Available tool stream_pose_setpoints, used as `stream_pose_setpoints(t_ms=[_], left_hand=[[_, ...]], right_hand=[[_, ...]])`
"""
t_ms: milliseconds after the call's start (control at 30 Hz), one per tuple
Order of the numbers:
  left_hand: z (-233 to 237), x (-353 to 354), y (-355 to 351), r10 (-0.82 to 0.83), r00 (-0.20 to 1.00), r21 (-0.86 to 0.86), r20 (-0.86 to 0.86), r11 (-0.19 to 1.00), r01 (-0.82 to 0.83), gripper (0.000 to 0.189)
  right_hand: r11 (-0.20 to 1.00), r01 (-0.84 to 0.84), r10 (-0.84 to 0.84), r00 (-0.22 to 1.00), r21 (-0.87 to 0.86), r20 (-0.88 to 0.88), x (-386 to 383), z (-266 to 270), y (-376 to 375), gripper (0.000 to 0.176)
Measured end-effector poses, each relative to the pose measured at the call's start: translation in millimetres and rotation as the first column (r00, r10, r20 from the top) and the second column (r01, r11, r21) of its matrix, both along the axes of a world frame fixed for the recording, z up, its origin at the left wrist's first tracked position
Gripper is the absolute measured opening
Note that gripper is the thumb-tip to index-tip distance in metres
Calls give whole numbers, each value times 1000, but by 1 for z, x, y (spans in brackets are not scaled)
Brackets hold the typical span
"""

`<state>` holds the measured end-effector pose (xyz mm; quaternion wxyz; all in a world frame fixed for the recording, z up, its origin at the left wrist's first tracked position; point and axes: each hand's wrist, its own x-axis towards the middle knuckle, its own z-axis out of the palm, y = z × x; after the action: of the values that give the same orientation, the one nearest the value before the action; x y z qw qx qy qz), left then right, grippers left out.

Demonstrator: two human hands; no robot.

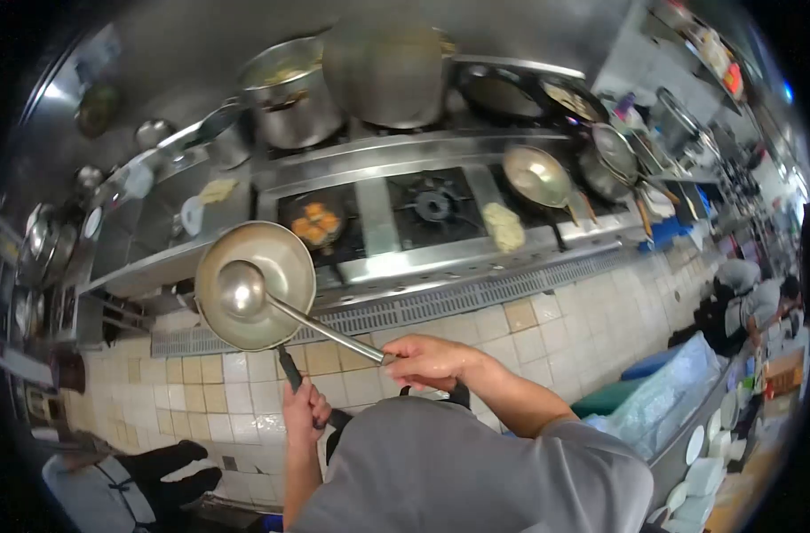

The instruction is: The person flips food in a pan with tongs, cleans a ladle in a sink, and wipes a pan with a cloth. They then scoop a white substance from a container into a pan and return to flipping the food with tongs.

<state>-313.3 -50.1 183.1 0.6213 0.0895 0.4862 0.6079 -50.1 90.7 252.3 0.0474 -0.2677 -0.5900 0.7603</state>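
My left hand [305, 407] is wrapped round the black handle of a frying pan [289, 258], which is held out over the floor in front of the stove. The pan's light brown inner surface faces up toward me. My right hand [427, 360] grips the end of a long steel ladle [242, 289]. The ladle's round bowl overlaps the middle of the pan, and its handle crosses the pan's right rim. Just beyond the pan, a dark pan with orange pieces of food [316, 224] sits on the left burner.
A bare burner [434, 204], a shallow pan [536, 175] and a crumpled cloth [504, 227] are on the stove. Behind stand a tall pot [294, 115] and a larger pot [387, 84]. One person [112, 489] is at lower left; others [751, 306] are at right. A floor grate [405, 313] runs below.
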Motion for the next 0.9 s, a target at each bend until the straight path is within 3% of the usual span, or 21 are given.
stream_pose_setpoints(t_ms=[67,133,200,233,267,333,367,400,467,500,600,633,667,733,867,900], left_hand=[[-19,-48,-25,57,997,-26,-58,998,-58,21],[-17,-94,-42,189,982,-73,-6,979,-189,29],[-18,-148,-63,269,963,-96,34,959,-265,37],[-19,-175,-70,318,945,-112,77,945,-309,45],[-24,-204,-80,333,940,-115,69,939,-324,45],[-30,-252,-104,370,919,-159,138,924,-348,60],[-30,-271,-111,415,907,-232,75,892,-388,66],[-25,-289,-118,447,892,-229,71,877,-422,66],[-19,-321,-128,493,862,-236,114,857,-459,67],[-38,-341,-136,497,859,-171,125,863,-475,70],[-36,-380,-134,500,862,-221,88,853,-472,72],[-48,-398,-127,542,836,-293,-89,788,-542,73],[-43,-414,-116,561,822,-286,-96,775,-563,73],[-26,-447,-91,538,842,-116,31,839,-532,77],[-46,-546,-38,638,770,-132,34,766,-629,71],[-42,-572,-19,652,757,-201,-34,738,-645,71]], right_hand=[[956,23,-28,1000,-293,-13,-82,-14,-20,10],[943,-62,60,998,-328,-17,-165,-18,-39,15],[928,-8,4,1000,-373,-12,-244,-18,-62,25],[959,-132,101,986,-250,-132,-278,-14,-69,38],[956,-149,116,984,-254,-139,-305,-10,-72,38],[918,-396,394,915,-11,-89,-351,8,-71,39],[863,-491,492,870,120,25,-371,10,-62,38],[844,-521,523,852,124,21,-391,6,-55,38],[878,-440,450,893,188,-10,-427,-12,-33,38],[915,-378,382,924,143,-6,-444,-22,-18,37],[971,-228,229,973,68,-2,-491,-58,44,34],[978,-189,186,982,93,39,-510,-62,67,32],[982,-144,135,988,122,78,-530,-67,94,31],[985,-26,19,999,173,43,-577,-87,158,32],[951,202,-193,979,232,-62,-710,-87,309,38],[935,253,-241,967,249,-80,-751,-94,358,41]])
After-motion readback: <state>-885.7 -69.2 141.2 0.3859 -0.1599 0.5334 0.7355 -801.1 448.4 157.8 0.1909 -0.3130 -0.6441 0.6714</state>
